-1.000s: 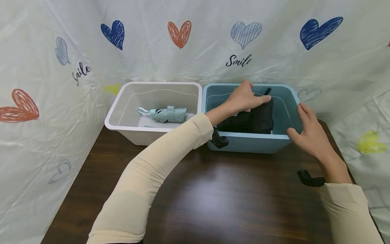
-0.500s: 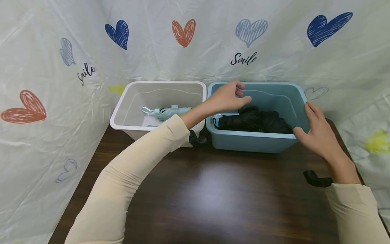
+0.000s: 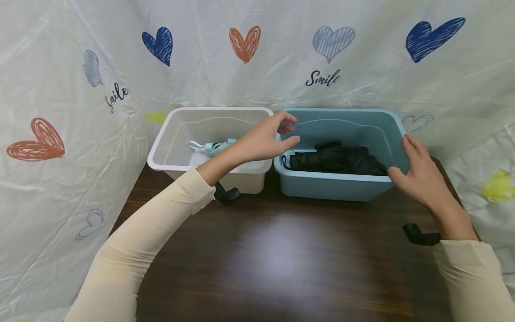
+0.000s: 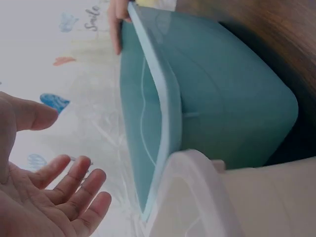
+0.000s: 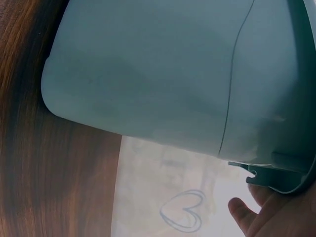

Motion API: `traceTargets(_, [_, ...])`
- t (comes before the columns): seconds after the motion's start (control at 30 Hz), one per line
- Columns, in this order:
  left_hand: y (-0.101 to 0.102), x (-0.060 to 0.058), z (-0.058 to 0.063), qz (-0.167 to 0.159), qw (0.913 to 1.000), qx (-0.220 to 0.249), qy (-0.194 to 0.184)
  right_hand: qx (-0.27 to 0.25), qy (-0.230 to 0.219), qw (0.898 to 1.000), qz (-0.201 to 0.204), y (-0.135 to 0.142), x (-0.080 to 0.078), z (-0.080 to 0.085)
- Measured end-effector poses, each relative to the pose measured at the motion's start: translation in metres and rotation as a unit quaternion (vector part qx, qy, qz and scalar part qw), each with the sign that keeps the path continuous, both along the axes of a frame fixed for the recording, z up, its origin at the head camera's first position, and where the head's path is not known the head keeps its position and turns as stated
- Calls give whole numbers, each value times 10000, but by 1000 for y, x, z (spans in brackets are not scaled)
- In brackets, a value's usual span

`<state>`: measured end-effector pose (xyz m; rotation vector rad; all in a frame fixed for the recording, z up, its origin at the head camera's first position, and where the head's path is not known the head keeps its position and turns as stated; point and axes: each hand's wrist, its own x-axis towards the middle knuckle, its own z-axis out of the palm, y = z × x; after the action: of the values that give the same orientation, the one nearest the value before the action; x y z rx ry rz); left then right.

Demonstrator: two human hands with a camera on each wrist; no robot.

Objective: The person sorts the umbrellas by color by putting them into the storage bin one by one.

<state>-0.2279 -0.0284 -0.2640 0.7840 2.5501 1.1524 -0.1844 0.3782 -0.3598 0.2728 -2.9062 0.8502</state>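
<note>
My left hand [image 3: 261, 139] hovers over the right end of the white bin [image 3: 209, 169], fingers loosely bent and holding nothing. In the left wrist view its palm and spread fingertips [image 4: 101, 200] show bare. My right hand [image 3: 416, 174] grips the right rim of the light blue bin [image 3: 334, 178], thumb at the front corner and fingers along the side. Inside the blue bin lie black folded fabric bundles [image 3: 334, 158], like compact umbrellas, with a thin cord loop at the left. A mint folding umbrella [image 3: 215, 148] lies in the white bin, partly hidden by the left arm.
Both bins stand side by side at the back of the dark wooden table [image 3: 281, 255]. Right behind them hangs a white sheet [image 3: 281, 53] printed with hearts. A black wrist-camera mount [image 3: 226, 195] sits below the left wrist.
My left hand has let go of the upright black bundle, which now lies flat in the blue bin. That hand has moved left, over the white bin. The right hand stays at the rim.
</note>
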Motion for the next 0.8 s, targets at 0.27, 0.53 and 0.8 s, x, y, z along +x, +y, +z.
traceTargets(0.27, [-18, 12, -10, 52, 9995, -44, 323, -93, 137, 9998, -103, 5, -1, -1])
traceTargets(0.53, [-43, 38, -16, 335, 9975, 422, 465, -26, 116, 9998, -138, 5, -2, -1])
traceTargets(0.8, [-66, 68, -33, 801, 9907, 594, 923, 29, 1466, 9890, -216, -8, 10, 3])
